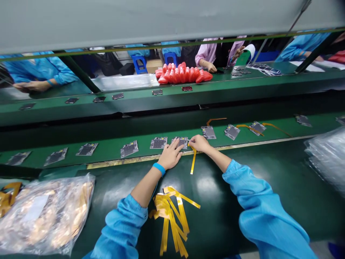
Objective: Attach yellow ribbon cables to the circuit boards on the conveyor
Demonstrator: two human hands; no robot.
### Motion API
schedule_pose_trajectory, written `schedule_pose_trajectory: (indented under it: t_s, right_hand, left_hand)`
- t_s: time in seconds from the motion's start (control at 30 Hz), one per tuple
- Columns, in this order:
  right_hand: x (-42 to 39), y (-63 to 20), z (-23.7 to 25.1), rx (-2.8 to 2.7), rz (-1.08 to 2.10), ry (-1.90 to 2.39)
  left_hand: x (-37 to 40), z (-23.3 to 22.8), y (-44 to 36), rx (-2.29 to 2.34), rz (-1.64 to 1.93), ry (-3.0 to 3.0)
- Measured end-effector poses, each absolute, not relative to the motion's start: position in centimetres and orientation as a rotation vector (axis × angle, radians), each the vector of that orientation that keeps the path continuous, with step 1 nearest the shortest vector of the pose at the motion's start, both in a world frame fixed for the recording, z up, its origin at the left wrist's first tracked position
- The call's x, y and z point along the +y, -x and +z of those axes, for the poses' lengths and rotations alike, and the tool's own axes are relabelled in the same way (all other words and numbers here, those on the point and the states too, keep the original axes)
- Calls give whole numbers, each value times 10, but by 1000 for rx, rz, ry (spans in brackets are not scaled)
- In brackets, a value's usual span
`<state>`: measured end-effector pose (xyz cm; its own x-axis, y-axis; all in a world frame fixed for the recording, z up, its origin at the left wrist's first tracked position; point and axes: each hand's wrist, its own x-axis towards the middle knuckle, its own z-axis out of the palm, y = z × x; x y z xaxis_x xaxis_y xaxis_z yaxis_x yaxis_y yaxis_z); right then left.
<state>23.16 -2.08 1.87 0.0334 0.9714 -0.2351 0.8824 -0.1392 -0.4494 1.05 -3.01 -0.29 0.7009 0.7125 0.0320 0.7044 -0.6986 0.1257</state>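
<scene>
Left hand (170, 155) lies flat, fingers spread, pinning the circuit board (181, 141) on the conveyor belt (107, 149); right hand (198, 143) pinches the yellow flex strip (193, 160) at the board's right edge. Strip's long axis runs back toward the person (both hands touching, right nearer).

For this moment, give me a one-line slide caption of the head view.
Left hand steadies a grey circuit board on the green conveyor belt while the right hand holds a yellow flex ribbon strip against it.

Green bench (242, 187) carries yellow strips (172, 219) and bagged parts (43, 212).
</scene>
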Motion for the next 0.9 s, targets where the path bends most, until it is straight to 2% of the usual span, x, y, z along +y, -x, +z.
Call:
schedule_pose_trajectory:
  t_s: [0.27, 0.5, 0.9]
  right_hand:
    - [-21, -234, 33, -1964, 757, 2195]
    - [-22, -233, 43, -1957, 727, 2289]
    - [-28, -247, 38, -1971, 658, 2317]
  left_hand:
    - [-26, -10, -13, 1094, 129, -2867]
    - [-35, 2, -38, 1131, -3, -2926]
    - [-49, 14, -72, 1222, -118, -2870]
